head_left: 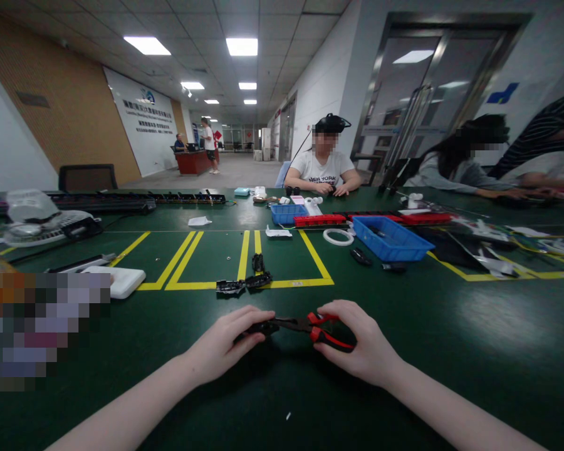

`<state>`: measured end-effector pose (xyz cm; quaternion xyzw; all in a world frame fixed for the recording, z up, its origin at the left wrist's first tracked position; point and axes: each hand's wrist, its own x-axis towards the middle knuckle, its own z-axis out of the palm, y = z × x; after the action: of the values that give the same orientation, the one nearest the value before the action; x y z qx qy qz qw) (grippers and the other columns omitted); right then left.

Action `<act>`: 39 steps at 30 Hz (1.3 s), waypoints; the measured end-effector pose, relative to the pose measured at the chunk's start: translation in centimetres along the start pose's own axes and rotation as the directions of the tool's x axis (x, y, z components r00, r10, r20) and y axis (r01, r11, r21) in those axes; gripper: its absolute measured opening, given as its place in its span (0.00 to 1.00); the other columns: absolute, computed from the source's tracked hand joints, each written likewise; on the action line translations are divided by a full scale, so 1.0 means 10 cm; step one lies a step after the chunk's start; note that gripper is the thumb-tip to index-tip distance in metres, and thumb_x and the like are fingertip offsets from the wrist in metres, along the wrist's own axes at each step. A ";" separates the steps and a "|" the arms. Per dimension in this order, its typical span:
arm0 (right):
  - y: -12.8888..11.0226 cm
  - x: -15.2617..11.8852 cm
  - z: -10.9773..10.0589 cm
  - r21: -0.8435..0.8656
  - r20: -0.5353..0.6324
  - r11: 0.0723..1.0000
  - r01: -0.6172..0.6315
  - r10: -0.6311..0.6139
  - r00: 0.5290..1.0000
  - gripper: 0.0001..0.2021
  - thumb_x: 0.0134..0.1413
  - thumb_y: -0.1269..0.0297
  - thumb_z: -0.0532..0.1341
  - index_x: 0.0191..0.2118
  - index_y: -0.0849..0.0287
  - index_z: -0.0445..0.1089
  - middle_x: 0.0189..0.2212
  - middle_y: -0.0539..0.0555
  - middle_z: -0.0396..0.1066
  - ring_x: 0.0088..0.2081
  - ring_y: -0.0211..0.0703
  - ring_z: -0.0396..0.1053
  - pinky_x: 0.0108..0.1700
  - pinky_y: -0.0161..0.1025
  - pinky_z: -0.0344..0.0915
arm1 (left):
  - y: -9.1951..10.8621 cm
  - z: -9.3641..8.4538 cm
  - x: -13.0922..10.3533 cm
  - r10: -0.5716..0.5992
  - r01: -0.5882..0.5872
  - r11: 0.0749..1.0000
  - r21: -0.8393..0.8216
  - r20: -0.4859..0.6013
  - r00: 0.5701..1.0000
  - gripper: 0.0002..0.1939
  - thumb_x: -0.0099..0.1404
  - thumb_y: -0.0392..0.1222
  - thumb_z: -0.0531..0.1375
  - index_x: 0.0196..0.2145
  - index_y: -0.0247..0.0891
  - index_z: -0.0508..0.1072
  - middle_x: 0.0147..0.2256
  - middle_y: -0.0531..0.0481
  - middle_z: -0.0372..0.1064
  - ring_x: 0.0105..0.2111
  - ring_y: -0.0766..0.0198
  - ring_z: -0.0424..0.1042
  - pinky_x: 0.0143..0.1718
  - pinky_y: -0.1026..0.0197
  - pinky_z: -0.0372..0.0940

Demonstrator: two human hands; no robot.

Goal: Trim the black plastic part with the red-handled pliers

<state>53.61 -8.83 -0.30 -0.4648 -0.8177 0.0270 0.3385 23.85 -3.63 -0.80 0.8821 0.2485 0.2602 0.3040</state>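
My right hand (361, 341) is closed around the red and black handles of a pair of long-nose pliers (305, 323), whose jaws point left. Between the fingers and thumb of my left hand (230, 341) is a small black plastic part (264, 327). The plier tips meet this part at its right end; whether they grip it I cannot tell. Just beyond my hands lie several broken-looking black plastic pieces, among them a flat one (230, 287) and an upright one (257, 262). A tiny white scrap (288, 416) rests on the green table near me.
Yellow tape (249, 254) marks rectangles on the green table (192, 401). To the right stand a blue bin (395, 241), a white ring (338, 237) and red strips (319, 220). A white box (122, 283) lies left. A person (324, 169) sits opposite; others work at right.
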 end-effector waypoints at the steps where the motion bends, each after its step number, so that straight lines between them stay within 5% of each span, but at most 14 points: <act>1: -0.01 0.00 0.00 -0.004 0.001 1.000 0.001 -0.001 1.000 0.20 0.47 0.60 0.67 0.48 0.54 0.67 0.43 0.56 0.73 0.45 0.50 0.72 0.46 0.49 0.70 | 0.00 0.00 0.00 0.000 0.000 1.000 0.000 0.000 1.000 0.20 0.71 0.37 0.53 0.59 0.45 0.63 0.52 0.45 0.67 0.50 0.58 0.70 0.52 0.54 0.66; 30: -0.03 0.01 0.00 0.016 0.053 1.000 0.004 -0.005 0.999 0.19 0.51 0.62 0.65 0.50 0.55 0.65 0.43 0.56 0.72 0.43 0.48 0.72 0.44 0.46 0.72 | 0.00 0.01 0.01 0.014 -0.016 0.999 -0.046 -0.050 0.999 0.20 0.71 0.36 0.53 0.59 0.45 0.64 0.56 0.45 0.64 0.54 0.57 0.66 0.55 0.54 0.64; 35: -0.02 0.00 0.02 -0.028 0.024 0.998 0.054 -0.053 0.998 0.19 0.51 0.62 0.65 0.50 0.55 0.65 0.43 0.56 0.71 0.42 0.48 0.71 0.42 0.46 0.72 | -0.01 -0.01 0.00 -0.146 0.142 0.988 -0.060 -0.079 0.986 0.17 0.73 0.41 0.48 0.55 0.39 0.69 0.34 0.49 0.73 0.34 0.62 0.73 0.39 0.61 0.69; 39: 0.01 -0.02 0.03 0.018 0.024 1.000 0.026 -0.026 0.999 0.19 0.52 0.61 0.64 0.50 0.54 0.64 0.43 0.56 0.71 0.42 0.48 0.72 0.42 0.45 0.72 | 0.00 -0.02 -0.01 -0.162 0.151 0.984 -0.093 -0.136 0.977 0.15 0.73 0.41 0.50 0.52 0.38 0.70 0.38 0.48 0.73 0.36 0.62 0.73 0.38 0.62 0.68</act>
<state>53.53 -8.80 -0.67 -0.4508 -0.8274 0.0356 0.3329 23.70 -3.63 -0.69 0.8257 0.3274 0.3078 0.3410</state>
